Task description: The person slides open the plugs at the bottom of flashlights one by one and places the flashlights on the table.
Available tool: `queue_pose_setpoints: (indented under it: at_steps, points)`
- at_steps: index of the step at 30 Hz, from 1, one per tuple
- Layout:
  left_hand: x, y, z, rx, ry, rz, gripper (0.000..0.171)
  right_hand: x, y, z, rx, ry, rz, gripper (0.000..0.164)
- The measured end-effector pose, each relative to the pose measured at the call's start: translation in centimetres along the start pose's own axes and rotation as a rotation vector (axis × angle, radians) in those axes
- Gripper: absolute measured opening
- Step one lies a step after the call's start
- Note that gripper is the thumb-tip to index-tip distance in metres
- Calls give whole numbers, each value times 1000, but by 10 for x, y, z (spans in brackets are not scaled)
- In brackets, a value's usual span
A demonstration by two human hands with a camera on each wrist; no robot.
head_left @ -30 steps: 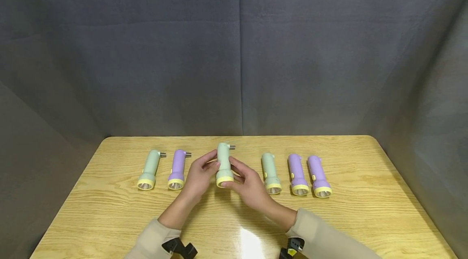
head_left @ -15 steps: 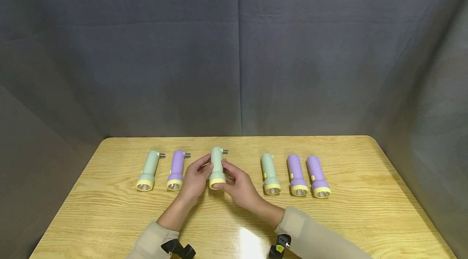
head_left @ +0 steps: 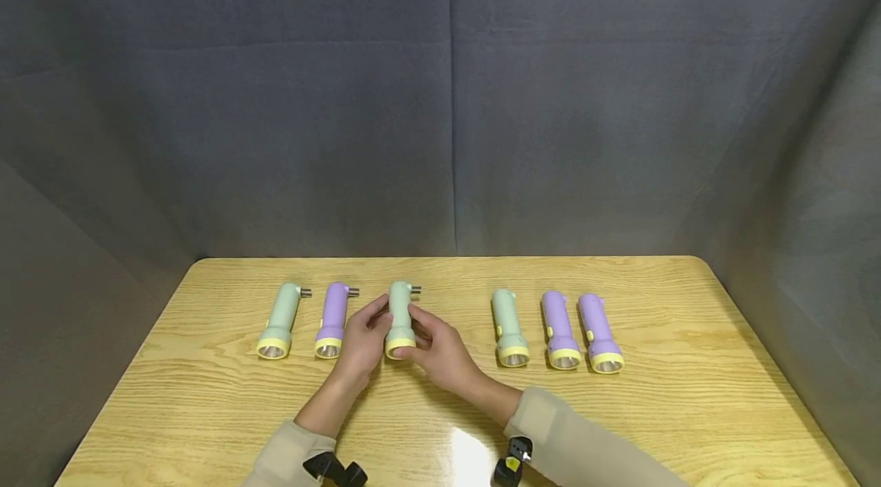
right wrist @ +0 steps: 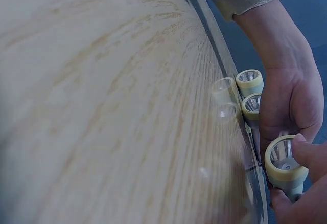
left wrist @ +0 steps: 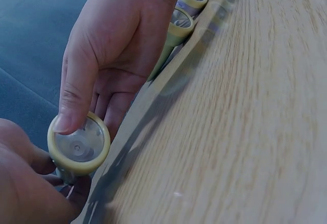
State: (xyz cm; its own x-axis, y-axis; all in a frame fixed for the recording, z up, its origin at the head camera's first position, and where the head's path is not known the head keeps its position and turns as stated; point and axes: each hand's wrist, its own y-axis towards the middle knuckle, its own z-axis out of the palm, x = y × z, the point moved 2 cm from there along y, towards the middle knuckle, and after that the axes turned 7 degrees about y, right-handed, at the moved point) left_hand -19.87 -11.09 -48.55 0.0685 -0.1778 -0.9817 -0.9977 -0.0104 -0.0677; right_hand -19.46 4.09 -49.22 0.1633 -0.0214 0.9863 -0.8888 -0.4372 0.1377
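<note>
A pale green flashlight (head_left: pixel 400 311) with a yellow rim lies between both hands, its lens end toward the person. Two metal prongs stick out to the right from its far end. My left hand (head_left: pixel 365 338) grips its left side. The right hand (head_left: pixel 443 353) holds it from the right, thumb at the lens rim, as the left wrist view shows on the lens (left wrist: pixel 79 144). Whether the flashlight touches the table I cannot tell. Just left of my left hand lies a purple flashlight (head_left: pixel 333 315), with a green flashlight (head_left: pixel 281 319) beyond it, both with prongs out.
Right of the hands lie another green flashlight (head_left: pixel 508 323) and two purple ones, a nearer purple flashlight (head_left: pixel 559 323) and an outermost purple flashlight (head_left: pixel 597 326); no prongs show on these. The wooden table (head_left: pixel 206 410) ends at a grey curtain (head_left: pixel 310 128).
Both hands have carried the green flashlight to the left and slightly closer to the person, near the left-hand pair. The other flashlights have stayed in place.
</note>
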Motion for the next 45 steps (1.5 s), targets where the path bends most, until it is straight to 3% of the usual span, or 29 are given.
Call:
queue_pose_setpoints:
  at_steps: [13, 23, 35, 45]
  points:
    - [5, 1, -2, -47, 49, -13, 46, -4, 7, 7, -5, 5, 12, 75]
    - [5, 3, -4, -8, 29, -20, 48, -10, 11, 11, -18, -21, 9, 75]
    - [1, 7, -3, -29, 43, -58, 48, -3, 13, 15, -44, -5, 33, 75]
    - [0, 8, -4, -33, 29, -58, 48, -12, 17, 14, -52, -16, 26, 75]
